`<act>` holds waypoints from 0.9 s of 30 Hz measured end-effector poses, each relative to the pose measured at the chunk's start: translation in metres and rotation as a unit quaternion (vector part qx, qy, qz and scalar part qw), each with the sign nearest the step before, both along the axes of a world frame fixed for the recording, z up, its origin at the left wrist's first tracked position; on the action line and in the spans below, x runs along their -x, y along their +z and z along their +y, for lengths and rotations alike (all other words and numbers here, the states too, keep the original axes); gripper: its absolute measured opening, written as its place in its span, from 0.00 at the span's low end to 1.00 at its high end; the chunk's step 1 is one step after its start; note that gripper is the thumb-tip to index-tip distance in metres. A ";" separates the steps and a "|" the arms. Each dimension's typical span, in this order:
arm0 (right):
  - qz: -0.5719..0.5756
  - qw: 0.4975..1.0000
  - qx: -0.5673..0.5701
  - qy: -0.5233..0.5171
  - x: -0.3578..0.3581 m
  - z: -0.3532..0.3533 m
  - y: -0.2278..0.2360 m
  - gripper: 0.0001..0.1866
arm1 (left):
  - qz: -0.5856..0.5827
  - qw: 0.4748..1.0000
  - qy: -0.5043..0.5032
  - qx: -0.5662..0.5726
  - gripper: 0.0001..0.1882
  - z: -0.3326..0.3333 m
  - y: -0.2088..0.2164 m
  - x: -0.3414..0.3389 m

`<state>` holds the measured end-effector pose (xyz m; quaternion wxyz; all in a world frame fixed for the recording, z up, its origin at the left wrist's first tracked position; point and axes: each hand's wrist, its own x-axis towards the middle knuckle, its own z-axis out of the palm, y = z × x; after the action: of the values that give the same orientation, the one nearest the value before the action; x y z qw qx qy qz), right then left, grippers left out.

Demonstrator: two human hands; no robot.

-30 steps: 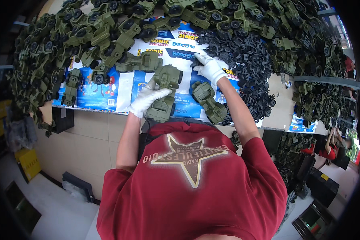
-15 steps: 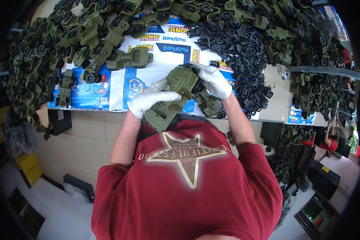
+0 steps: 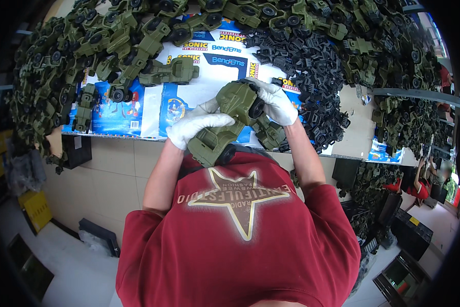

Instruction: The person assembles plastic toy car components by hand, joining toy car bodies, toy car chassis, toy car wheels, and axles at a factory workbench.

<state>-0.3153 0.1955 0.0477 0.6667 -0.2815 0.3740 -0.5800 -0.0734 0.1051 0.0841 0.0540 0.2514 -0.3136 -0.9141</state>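
Observation:
Between my two white-gloved hands is an olive-green toy truck (image 3: 235, 105) with black wheels, tilted above the table's near edge. My left hand (image 3: 199, 125) grips its side near the middle, thumb lying across the green body. At the truck's far end, my right hand (image 3: 275, 102) is closed around the front by a black wheel; its fingertips are partly hidden. Below my right hand, another green toy truck (image 3: 269, 134) rests at the table edge. A further green truck (image 3: 173, 71) lies on the printed sheets, beyond my left hand.
Green toy trucks (image 3: 122, 38) are heaped along the left and far sides. A pile of small black plastic parts (image 3: 319, 87) lies to the right. Printed cardboard sheets (image 3: 153, 115) cover the table. At far right, another person (image 3: 419, 187) in red is near more trucks.
The held truck and both hands keep almost the same pose. The whole view has shifted slightly, and the truck's near end sits a little farther right.

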 end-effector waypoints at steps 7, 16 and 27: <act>0.009 1.000 0.015 0.016 0.007 0.000 0.001 0.31 | 0.020 0.999 -0.005 -0.033 0.34 0.003 -0.003 0.002; 0.153 0.987 0.042 0.017 0.009 -0.001 0.018 0.33 | -0.013 0.999 0.030 0.031 0.38 0.009 0.009 0.010; 0.323 0.936 0.066 -0.126 -0.046 0.005 0.026 0.25 | 0.095 0.945 0.169 0.265 0.48 0.010 -0.036 0.032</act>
<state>-0.2690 0.2007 0.0732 0.4114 -0.4478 0.5625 -0.5603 -0.1054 0.1147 0.0481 0.3016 0.1894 -0.4913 -0.7948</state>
